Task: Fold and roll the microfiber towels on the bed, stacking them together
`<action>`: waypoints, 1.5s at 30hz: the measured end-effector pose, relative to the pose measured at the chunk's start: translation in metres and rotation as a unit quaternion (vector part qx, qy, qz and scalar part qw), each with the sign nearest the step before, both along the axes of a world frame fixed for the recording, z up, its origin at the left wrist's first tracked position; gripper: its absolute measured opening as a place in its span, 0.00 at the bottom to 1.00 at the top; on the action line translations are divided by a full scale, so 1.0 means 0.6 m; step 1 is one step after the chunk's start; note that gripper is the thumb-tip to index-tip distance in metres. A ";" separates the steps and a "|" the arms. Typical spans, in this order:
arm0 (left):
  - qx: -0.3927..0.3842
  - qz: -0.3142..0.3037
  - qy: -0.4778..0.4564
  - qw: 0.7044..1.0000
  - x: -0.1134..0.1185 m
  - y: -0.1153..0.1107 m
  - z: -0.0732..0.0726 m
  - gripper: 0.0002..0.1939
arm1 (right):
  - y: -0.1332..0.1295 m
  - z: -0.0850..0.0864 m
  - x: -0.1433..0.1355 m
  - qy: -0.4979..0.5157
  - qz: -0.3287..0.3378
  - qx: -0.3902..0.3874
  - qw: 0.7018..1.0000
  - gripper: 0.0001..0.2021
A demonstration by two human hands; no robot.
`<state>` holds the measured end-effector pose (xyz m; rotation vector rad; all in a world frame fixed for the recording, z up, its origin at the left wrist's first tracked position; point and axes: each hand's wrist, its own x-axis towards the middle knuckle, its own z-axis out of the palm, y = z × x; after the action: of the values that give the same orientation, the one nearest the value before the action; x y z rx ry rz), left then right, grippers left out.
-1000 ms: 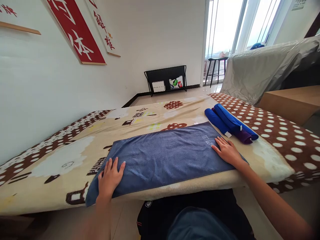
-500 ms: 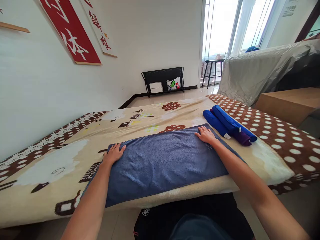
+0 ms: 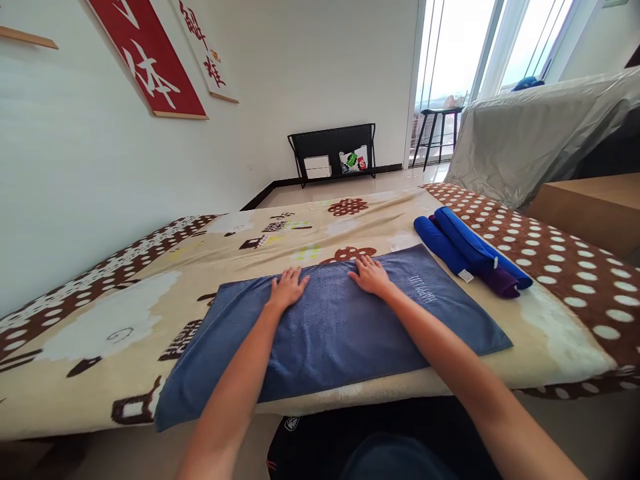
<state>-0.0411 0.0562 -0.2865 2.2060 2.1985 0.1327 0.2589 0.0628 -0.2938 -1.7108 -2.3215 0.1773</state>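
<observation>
A blue-grey towel (image 3: 330, 333) lies spread across the near edge of a bed with a patterned cream blanket (image 3: 210, 260). My left hand (image 3: 289, 288) rests flat on the towel near its far edge, left of the middle, fingers spread. To its right, my right hand (image 3: 370, 275) lies on the same far edge, fingers apart. Neither hand holds anything. Pale lettering shows on the towel's right part. Beyond the towel's right end lie rolled blue cloths (image 3: 457, 241) with a dark purple one (image 3: 500, 280) beside them.
The blanket has a brown border with white dots (image 3: 565, 267). A black rack (image 3: 333, 150) stands by the far wall and a black stool (image 3: 440, 127) near the window. At right are a plastic-covered piece of furniture (image 3: 530, 133) and a brown box (image 3: 590, 207).
Both hands have moved inward along the towel, the left one rightwards and the right one leftwards. The lettering and the towel's right corner now show more fully. The view has shifted slightly.
</observation>
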 end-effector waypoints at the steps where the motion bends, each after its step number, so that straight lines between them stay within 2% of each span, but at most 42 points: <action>1: 0.001 -0.026 0.000 1.000 0.030 0.005 -0.006 0.37 | -0.005 0.001 -0.024 0.002 0.018 0.001 1.000 0.36; 3: 0.004 -0.070 -0.001 0.998 0.072 0.010 -0.012 0.35 | -0.012 0.003 -0.053 0.004 0.046 0.002 0.999 0.36; 5: 0.006 -0.100 -0.002 0.995 0.085 0.010 -0.011 0.33 | -0.013 0.005 -0.054 0.004 0.062 0.004 0.998 0.35; 7: 0.005 -0.111 -0.002 0.994 0.073 0.007 -0.007 0.32 | -0.009 0.006 -0.028 0.004 0.066 0.005 0.998 0.33; 9: 0.002 -0.103 -0.001 0.995 0.044 0.003 -0.004 0.31 | -0.003 0.006 0.013 0.003 0.054 0.003 0.999 0.32; 14: 0.000 -0.045 0.003 0.999 -0.038 -0.006 0.000 0.30 | 0.007 0.001 0.126 -0.005 -0.005 -0.005 1.000 0.30; 17: 0.001 -0.004 0.004 1.000 -0.065 -0.010 0.002 0.31 | 0.005 -0.001 0.181 -0.011 -0.052 -0.009 0.999 0.29; 22: 0.019 0.097 -0.003 0.995 -0.067 -0.020 0.004 0.36 | -0.010 0.008 0.238 -0.018 -0.131 -0.014 0.991 0.29; 25: 0.019 0.126 -0.012 0.992 -0.046 -0.022 0.007 0.38 | -0.028 0.023 0.231 -0.021 -0.139 -0.009 0.990 0.31; 27: 0.005 0.096 -0.020 0.995 -0.023 -0.020 0.010 0.38 | -0.049 0.032 0.198 -0.023 -0.104 0.003 0.994 0.31; 30: -0.026 -0.022 -0.035 0.999 0.027 -0.016 0.015 0.34 | -0.107 0.038 0.113 -0.022 0.015 0.021 0.999 0.29; 33: -0.042 -0.125 -0.047 0.990 0.083 -0.013 0.019 0.33 | -0.198 0.031 0.020 -0.016 0.152 0.028 0.988 0.29; 36: -0.045 -0.164 -0.055 0.984 0.124 -0.012 0.021 0.31 | -0.300 0.025 -0.038 0.045 0.308 0.041 0.949 0.28; 39: -0.033 -0.154 -0.061 0.986 0.136 -0.012 0.023 0.29 | -0.378 0.027 -0.053 0.092 0.403 0.022 0.910 0.29; 43: -0.003 -0.121 -0.065 0.991 0.121 -0.013 0.029 0.26 | -0.425 0.037 -0.041 0.110 0.503 -0.062 0.855 0.21; 44: 0.005 -0.117 -0.064 0.991 0.117 -0.014 0.031 0.25 | -0.428 0.038 -0.038 0.104 0.502 -0.074 0.856 0.19; 45: 0.012 -0.115 -0.064 0.991 0.113 -0.014 0.033 0.24 | -0.430 0.039 -0.035 0.094 0.481 -0.071 0.868 0.17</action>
<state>0.0269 0.0476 -0.2666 2.3702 1.8738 0.2866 0.2380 -0.1949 -0.2704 -0.3802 -2.8126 0.6626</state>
